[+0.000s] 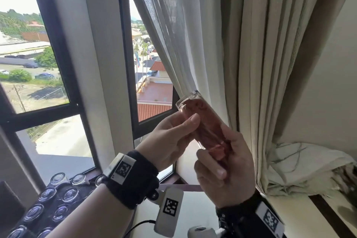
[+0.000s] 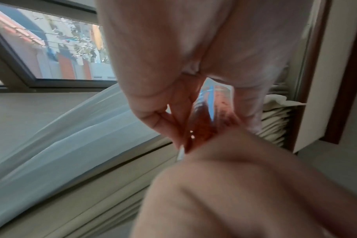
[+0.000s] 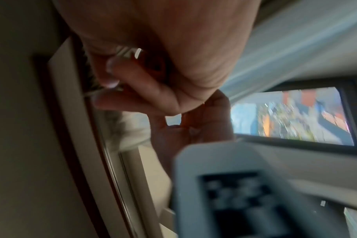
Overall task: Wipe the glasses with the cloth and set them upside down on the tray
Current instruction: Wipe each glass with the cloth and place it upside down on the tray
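One tall, narrow glass (image 1: 201, 120) is in hand, raised in front of the window (image 1: 150, 60) and the sheer curtain (image 1: 183, 31). A reddish cloth (image 1: 204, 121) is stuffed down inside it, filling most of its length and showing pink through the wall. The long axis of the glass is tilted: the closed base points up, far and slightly left, and the open mouth points down and near, toward the right hand (image 1: 229, 168).

The left hand (image 1: 172, 141) curls round the upper half of the glass from the left, thumb laid across its near face. The right hand closes round the lower end from the right; a fold of cloth shows at the mouth between its fingers, though whether it pinches cloth, glass or both I cannot tell. The right wrist view is too blurred to settle it.

This looks like the inside wipe. Since the base already points upward, setting the glass down inverted should need little turning once the cloth is drawn out toward the right hand.

Down at the near left, well apart from both hands, a dark tray (image 1: 58, 199) holds many glasses (image 1: 48, 208) already standing upside down, their round bases facing up. The left hand is the nearer one to it. A heavier beige drape (image 1: 270, 63) hangs at the right.
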A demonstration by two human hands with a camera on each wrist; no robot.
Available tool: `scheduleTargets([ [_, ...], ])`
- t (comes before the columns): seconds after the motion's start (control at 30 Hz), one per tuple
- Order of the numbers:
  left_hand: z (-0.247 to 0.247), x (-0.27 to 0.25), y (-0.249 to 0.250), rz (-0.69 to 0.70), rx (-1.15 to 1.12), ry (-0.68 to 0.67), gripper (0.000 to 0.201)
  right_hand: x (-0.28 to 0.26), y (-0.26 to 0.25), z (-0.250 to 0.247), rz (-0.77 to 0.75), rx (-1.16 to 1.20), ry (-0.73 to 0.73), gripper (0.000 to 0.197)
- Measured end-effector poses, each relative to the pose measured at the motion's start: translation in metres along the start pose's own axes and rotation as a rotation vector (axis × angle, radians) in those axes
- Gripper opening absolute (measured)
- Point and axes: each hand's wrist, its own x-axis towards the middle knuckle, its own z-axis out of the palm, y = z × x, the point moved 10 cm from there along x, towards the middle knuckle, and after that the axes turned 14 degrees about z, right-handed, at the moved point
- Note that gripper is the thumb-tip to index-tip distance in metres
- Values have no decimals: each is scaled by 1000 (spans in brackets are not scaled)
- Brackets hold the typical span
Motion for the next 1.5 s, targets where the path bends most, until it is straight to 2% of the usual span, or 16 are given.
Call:
scheduleTargets([
  [0.1,-4,-1,-5,-21,160,-14,46,-7,-25,-28,-163,-276,345,32],
  [0.23,-10,-8,-6,-81,284,8,53,-37,-63,-20,-510,-1010,714,16],
  [0.27,-7,-10,-3,-91,262,12,57,-43,-67,-7,-628,-1195,730,14],
  [0.33,4,-10,7,-105,230,23,61,-48,-61,23,-844,-1539,597,10],
  [0.47,21,-1,36,9,333,7,46,-41,-31,36,-891,-2067,502,60],
  [0.57,24,1,54,155,470,-14,33,-28,-23,25,-716,-1949,474,76],
  [0.7,26,-3,39,108,347,-127,18,-14,-18,10,-283,-1168,380,74],
  [0.8,24,-6,39,88,155,-81,17,-10,-4,22,-112,-708,236,69],
  [0.9,-1,-8,32,21,147,108,23,-3,-2,23,-116,-962,272,67],
  [1.0,-32,-11,29,-49,412,218,48,0,4,22,-307,-1858,440,77],
  [1.07,-42,-11,34,-78,611,181,41,6,18,10,-273,-2171,518,84],
  [1.17,-49,-16,31,-106,627,82,35,12,22,13,-285,-2048,506,59],
  [1.3,-47,-33,28,-29,99,101,21,17,41,20,43,-922,243,74],
  [1.33,-51,-36,28,-1,55,134,22,18,47,23,74,-776,187,73],
  [1.4,-55,-38,27,31,76,172,22,23,52,18,75,-804,172,71],
  [1.5,-81,-34,26,11,210,302,30,27,41,8,-124,-1527,335,89],
])
